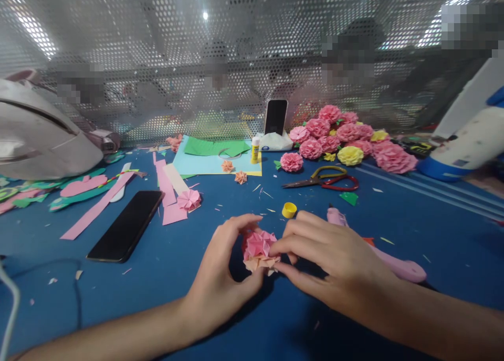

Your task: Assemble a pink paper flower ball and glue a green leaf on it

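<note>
Both my hands meet over a small paper flower (259, 250), pink on top with a peach layer beneath, held just above the blue table (165, 277). My left hand (220, 277) curls around its left side, thumb and fingers pinching it. My right hand (326, 261) grips it from the right with the fingertips pressed to its petals. Behind my right hand lies a pink glue gun (394, 264), partly hidden by it.
A black phone (126, 225) lies at left beside pink paper strips (98, 206) and a pink folded flower (189, 199). Scissors (321, 178), a yellow cap (289, 210), a glue stick (255, 149), coloured paper sheets (214, 156) and a heap of finished flowers (346, 143) lie farther back.
</note>
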The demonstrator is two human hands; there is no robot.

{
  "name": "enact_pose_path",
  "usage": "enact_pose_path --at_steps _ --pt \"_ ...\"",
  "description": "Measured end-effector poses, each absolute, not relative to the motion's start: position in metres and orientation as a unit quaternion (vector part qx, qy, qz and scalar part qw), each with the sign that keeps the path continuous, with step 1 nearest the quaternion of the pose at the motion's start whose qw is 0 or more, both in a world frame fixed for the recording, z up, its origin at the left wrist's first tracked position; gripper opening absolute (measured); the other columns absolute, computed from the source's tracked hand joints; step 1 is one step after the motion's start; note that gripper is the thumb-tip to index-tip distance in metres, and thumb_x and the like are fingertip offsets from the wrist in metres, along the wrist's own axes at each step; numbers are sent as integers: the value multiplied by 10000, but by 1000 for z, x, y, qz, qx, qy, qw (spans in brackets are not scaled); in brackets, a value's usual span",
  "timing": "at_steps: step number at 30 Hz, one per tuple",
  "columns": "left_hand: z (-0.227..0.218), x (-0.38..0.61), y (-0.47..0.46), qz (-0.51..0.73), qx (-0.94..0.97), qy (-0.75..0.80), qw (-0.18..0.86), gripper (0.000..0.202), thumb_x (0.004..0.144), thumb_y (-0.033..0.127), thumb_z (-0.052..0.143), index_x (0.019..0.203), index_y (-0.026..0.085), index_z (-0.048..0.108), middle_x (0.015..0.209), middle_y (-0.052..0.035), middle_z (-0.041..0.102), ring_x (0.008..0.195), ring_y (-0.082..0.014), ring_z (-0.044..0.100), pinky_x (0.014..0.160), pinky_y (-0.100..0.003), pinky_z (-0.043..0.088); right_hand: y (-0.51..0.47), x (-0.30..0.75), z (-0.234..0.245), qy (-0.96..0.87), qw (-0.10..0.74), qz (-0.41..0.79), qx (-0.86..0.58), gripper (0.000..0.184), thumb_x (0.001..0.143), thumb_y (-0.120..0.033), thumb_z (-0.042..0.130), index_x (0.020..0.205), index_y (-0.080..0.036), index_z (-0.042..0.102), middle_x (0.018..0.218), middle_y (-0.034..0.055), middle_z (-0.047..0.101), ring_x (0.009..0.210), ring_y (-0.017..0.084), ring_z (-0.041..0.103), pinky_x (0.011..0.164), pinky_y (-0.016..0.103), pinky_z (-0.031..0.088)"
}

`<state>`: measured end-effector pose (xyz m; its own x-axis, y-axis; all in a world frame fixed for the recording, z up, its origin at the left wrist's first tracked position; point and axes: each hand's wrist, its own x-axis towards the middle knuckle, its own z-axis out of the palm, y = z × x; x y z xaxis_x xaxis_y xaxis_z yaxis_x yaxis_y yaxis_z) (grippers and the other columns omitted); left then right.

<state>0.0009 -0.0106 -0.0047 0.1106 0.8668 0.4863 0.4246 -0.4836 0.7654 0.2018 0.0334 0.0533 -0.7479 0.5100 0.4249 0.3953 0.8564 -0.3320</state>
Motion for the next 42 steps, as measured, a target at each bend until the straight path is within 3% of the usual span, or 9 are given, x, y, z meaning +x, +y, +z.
enact_pose_path --at_steps 8,13,18,21,26,30,35,39,42 --pt "-5 1 -9 502 728 414 215 662 859 121 650 1432 305 374 1320 -51 551 1202 -206 559 1063 -343 459 42 206 55 -930 244 66 -266 117 943 -248 622 1052 -291 630 895 -30 630 872 173 539 682 298 365" --pt "-5 -1 -10 509 702 413 277 668 888 101 591 1460 331 333 1348 -55 537 1252 -222 535 1114 -396 420 42 208 61 -926 233 71 -288 118 952 -335 604 1068 -324 584 958 -35 633 912 193 557 715 322 399" --pt "-4 3 -5 539 616 380 430 598 913 125 590 1417 352 362 1283 -44 561 1045 -162 623 928 -305 539 39 206 63 -916 210 82 -331 449 892 -487 651 1283 -371 463 1243 4 583 1091 256 578 800 401 452" --pt "-2 6 -2 553 562 343 511 567 910 153 627 1386 348 387 1259 -39 551 922 -112 625 845 -249 554 39 204 66 -905 168 120 -372 531 861 -571 642 1311 -358 457 1331 20 554 1125 290 581 834 443 450" --pt "8 7 -2 556 503 333 572 509 904 243 680 1333 331 420 1162 -22 541 806 -81 603 707 -200 559 40 203 74 -867 114 265 -407 440 884 -513 610 1257 -303 511 1104 0 656 931 213 615 794 363 447" --pt "20 6 -1 541 490 358 582 492 895 323 697 1309 301 433 1153 -30 551 729 -67 579 649 -197 546 44 204 75 -831 115 382 -389 370 954 -541 526 1218 -281 509 964 -20 651 798 154 577 694 286 445" --pt "33 0 -2 479 495 385 614 467 929 520 588 1308 268 482 1251 -75 557 947 -185 627 778 -306 545 55 205 69 -758 125 545 -337 398 954 -560 547 1166 -227 499 897 -9 632 767 126 569 657 236 452" --pt "37 -14 3 466 597 397 518 592 930 684 425 1363 284 476 1337 -87 539 1014 -237 609 913 -413 499 61 207 67 -620 137 690 -347 390 938 -526 591 1146 -205 513 820 -21 593 637 79 518 541 174 444" --pt "41 -23 10 465 732 379 323 793 758 688 684 1408 301 447 1406 -85 473 1183 -273 534 1066 -430 409 62 208 67 -558 147 742 -343 331 960 -489 573 1075 -180 553 887 12 596 715 84 557 554 154 474"
